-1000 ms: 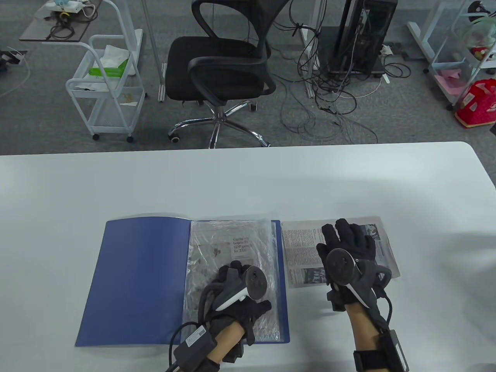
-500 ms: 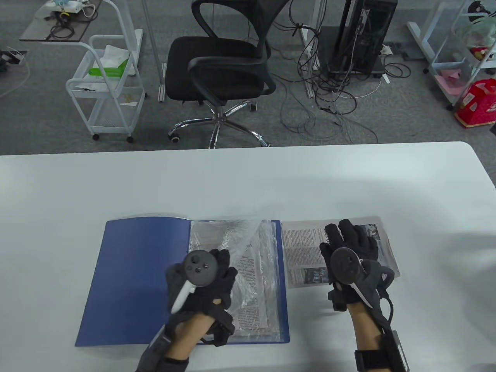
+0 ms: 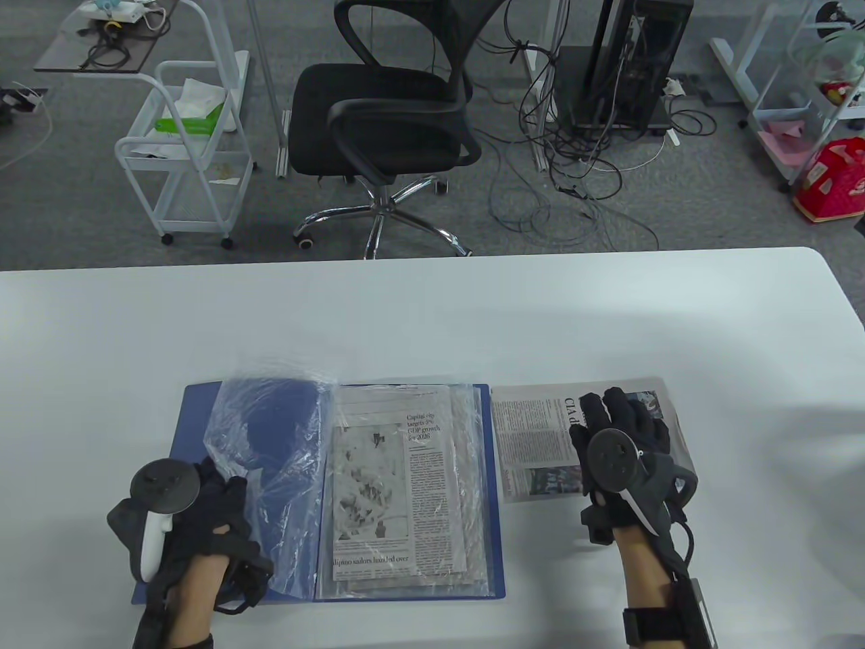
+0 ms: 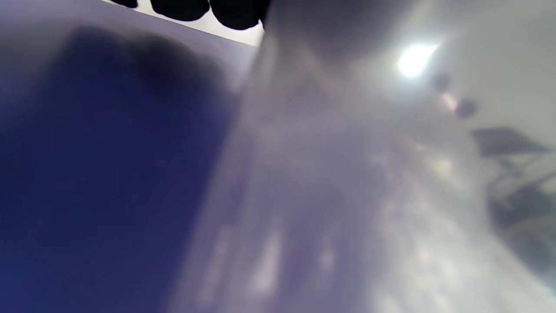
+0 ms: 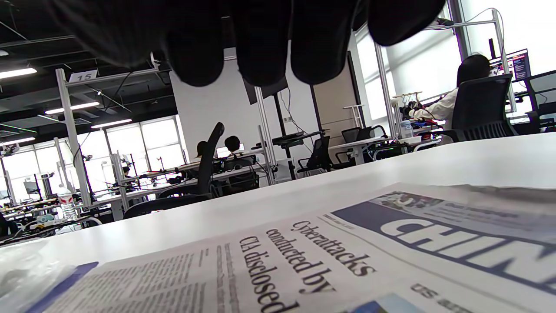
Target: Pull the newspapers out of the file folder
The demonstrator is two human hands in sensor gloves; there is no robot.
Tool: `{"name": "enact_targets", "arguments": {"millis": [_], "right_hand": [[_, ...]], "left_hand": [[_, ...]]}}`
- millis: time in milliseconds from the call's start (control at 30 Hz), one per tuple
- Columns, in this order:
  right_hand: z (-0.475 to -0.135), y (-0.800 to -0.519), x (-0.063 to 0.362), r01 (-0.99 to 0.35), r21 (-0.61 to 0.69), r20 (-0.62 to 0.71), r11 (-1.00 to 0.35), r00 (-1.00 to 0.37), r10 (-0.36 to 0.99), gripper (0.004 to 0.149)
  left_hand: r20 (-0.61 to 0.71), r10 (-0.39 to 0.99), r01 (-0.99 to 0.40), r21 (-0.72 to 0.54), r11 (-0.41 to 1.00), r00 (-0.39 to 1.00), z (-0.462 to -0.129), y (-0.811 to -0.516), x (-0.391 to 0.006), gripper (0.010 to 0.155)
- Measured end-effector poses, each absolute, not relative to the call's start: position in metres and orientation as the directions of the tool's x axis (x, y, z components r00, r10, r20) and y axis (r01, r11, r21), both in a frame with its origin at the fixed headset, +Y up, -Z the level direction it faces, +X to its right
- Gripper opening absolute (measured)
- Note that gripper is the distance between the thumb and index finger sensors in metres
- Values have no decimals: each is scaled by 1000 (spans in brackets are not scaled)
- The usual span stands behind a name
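A blue file folder (image 3: 189, 439) lies open on the white table (image 3: 432, 318). My left hand (image 3: 216, 500) is at the folder's lower left and holds a clear plastic sleeve (image 3: 270, 433) turned over onto the left cover. The sleeve fills the left wrist view (image 4: 347, 195), blurred. A newspaper page (image 3: 399, 493) lies in the sleeves on the right side of the folder. My right hand (image 3: 611, 416) rests open and flat on a loose newspaper (image 3: 534, 433) that lies on the table to the right of the folder. Its headline shows in the right wrist view (image 5: 347, 252) under my fingers (image 5: 260, 43).
A black office chair (image 3: 385, 115) and a white cart (image 3: 182, 155) stand beyond the table's far edge. Cables and a computer tower (image 3: 628, 67) are on the floor behind.
My left hand swept from the folder's right page to its lower left and turned a clear sleeve over with it. A newspaper page now shows underneath. My right hand stayed on the loose newspaper.
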State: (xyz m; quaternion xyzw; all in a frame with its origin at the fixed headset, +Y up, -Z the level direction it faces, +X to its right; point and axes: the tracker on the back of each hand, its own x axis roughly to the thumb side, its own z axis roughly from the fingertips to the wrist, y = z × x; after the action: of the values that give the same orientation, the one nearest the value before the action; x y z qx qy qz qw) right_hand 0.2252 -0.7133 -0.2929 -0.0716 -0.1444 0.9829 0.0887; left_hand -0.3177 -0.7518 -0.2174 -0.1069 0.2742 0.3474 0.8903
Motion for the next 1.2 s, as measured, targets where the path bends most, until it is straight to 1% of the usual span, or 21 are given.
{"name": "enact_targets", "arguments": {"millis": [67,167,267,367,433,467,500,567,600,667,700,767,800,867,967,1000,1067,1100,1200], "right_hand": [[-293,-715,228,-158,-291,-124,-944,-972,201,55],[-294,-716,229,-160,-285,-128,-945,-971,203,56],[-293,-715,229,-158,-282,-129,-946,-971,200,56],[-293,-715,229,-157,-281,-129,-947,-971,199,56],[-293,-715,229,-155,-282,-130,-947,-972,198,56],[-293,-714,229,-156,-283,-131,-946,-971,199,55],[-293,-715,229,-157,-285,-131,-946,-971,200,55],[-294,-715,229,-158,-287,-130,-945,-971,202,55],[-294,-715,230,-158,-290,-129,-944,-971,202,55],[-294,-714,229,-159,-292,-128,-943,-971,203,56],[-294,-715,229,-160,-292,-125,-943,-971,204,56],[-294,-715,229,-159,-292,-122,-943,-972,201,56],[-294,-715,229,-159,-292,-121,-943,-972,201,56],[-294,-715,228,-160,-293,-117,-943,-973,201,56],[-294,-715,228,-164,-293,-112,-942,-973,204,56],[-294,-715,228,-164,-293,-110,-942,-973,204,55],[-294,-715,228,-164,-293,-110,-942,-973,203,55],[-294,-715,228,-164,-290,-109,-943,-973,203,55],[-294,-717,226,-158,-281,-104,-947,-976,194,56]], "left_hand": [[-611,494,-647,-39,761,619,-217,-756,-328,66],[-636,442,-624,-80,778,633,-215,-758,-335,67],[-633,453,-628,-70,775,628,-214,-754,-337,73],[-578,526,-641,6,767,624,-212,-740,-336,79],[-482,590,-626,103,773,648,-209,-722,-333,72],[-414,624,-614,176,769,663,-207,-711,-330,70],[-315,655,-609,243,755,687,-206,-700,-326,68],[-212,657,-584,320,746,723,-201,-683,-317,64],[-133,651,-579,349,737,748,-199,-674,-311,63],[-60,614,-553,375,744,787,-196,-663,-299,60],[35,579,-553,351,756,814,-195,-656,-290,58],[148,494,-515,295,805,857,-194,-648,-272,55],[183,474,-507,265,820,861,-194,-646,-266,54],[265,403,-451,156,879,876,-193,-647,-238,52],[322,279,-319,78,945,905,-193,-652,-204,53],[360,213,-237,25,971,909,-194,-659,-186,54],[398,149,-146,-37,989,905,-194,-671,-163,57],[430,129,-94,-101,990,893,-195,-683,-148,60],[474,120,7,-257,966,873,-198,-718,-119,72]]}}
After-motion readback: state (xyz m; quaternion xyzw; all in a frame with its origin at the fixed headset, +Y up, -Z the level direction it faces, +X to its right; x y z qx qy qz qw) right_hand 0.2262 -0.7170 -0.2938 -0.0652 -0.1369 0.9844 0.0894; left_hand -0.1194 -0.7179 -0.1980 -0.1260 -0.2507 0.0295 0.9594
